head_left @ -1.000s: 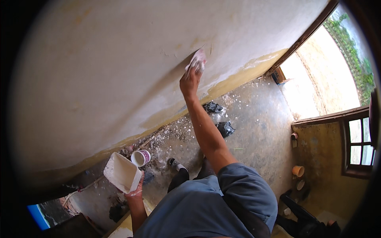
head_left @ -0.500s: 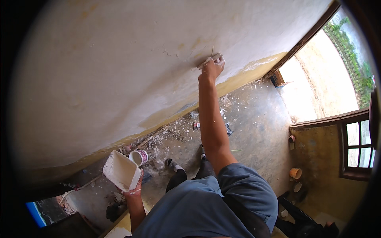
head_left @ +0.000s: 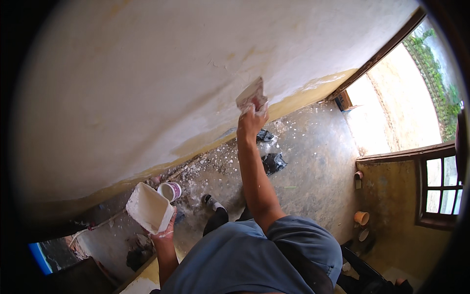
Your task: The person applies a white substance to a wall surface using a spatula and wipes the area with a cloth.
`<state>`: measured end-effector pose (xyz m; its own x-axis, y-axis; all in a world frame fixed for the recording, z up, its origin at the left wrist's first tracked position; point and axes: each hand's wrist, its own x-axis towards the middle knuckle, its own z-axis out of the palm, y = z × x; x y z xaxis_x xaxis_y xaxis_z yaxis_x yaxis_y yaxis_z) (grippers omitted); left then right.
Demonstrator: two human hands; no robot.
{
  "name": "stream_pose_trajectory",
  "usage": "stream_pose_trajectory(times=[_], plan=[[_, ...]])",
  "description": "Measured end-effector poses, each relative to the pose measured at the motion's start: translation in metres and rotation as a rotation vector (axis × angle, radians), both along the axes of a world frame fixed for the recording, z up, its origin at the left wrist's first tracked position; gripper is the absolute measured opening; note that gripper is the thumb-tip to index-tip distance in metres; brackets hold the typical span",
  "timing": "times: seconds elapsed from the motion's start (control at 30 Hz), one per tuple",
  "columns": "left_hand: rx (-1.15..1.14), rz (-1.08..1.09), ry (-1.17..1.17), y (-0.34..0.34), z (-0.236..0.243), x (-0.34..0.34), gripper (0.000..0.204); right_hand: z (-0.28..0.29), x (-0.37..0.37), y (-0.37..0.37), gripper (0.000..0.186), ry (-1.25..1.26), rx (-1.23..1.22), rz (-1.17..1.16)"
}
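My right hand (head_left: pixel 253 119) is closed on a broad, putty-smeared putty knife (head_left: pixel 249 94), its flat face turned up in front of the wall (head_left: pixel 161 88). I cannot tell whether the blade's edge touches the wall. The wall is coated whitish, with faint cracks, yellowish stains and a bare yellow strip along its bottom. In my left hand (head_left: pixel 165 232), low at the left, is a white rectangular tub (head_left: pixel 149 208), gripped by its near side and tilted so its pale, smeared inside shows. My left fingers are partly hidden beneath the tub.
A round white bucket (head_left: pixel 169 191) stands on the floor just beyond the tub. White flakes litter the concrete floor (head_left: pixel 318 166) along the wall, near black plastic bags (head_left: pixel 274 163). An open doorway (head_left: pixel 382 108) lies at the right. An orange pot (head_left: pixel 362 217) sits by the far-right wall.
My right hand has drawn back and down toward me, and the putty knife has turned so its broad face shows. The left hand and tub have barely moved.
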<state>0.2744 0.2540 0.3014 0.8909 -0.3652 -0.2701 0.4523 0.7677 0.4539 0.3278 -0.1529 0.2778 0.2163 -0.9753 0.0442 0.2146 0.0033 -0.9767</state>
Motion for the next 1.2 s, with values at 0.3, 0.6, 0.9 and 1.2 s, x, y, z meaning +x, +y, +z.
stream_pose_trajectory(times=[0.3, 0.6, 0.9, 1.2], plan=[[0.014, 0.002, 0.023, 0.002, -0.004, 0.001, 0.064, 0.035, 0.076, 0.001, 0.036, -0.010, -0.326, -0.170], [0.006, 0.044, -0.005, 0.006, -0.004, -0.004, 0.063, 0.002, 0.030, 0.022, 0.017, 0.305, -0.803, -0.301], [0.062, 0.097, 0.153, 0.034, -0.019, -0.025, 0.063, -0.025, 0.023, -0.057, 0.018, 0.251, -1.039, -0.218], [0.202, 0.031, -0.014, -0.010, -0.018, -0.010, 0.067, -0.017, 0.022, -0.069, 0.014, 0.194, -1.171, -0.098]])
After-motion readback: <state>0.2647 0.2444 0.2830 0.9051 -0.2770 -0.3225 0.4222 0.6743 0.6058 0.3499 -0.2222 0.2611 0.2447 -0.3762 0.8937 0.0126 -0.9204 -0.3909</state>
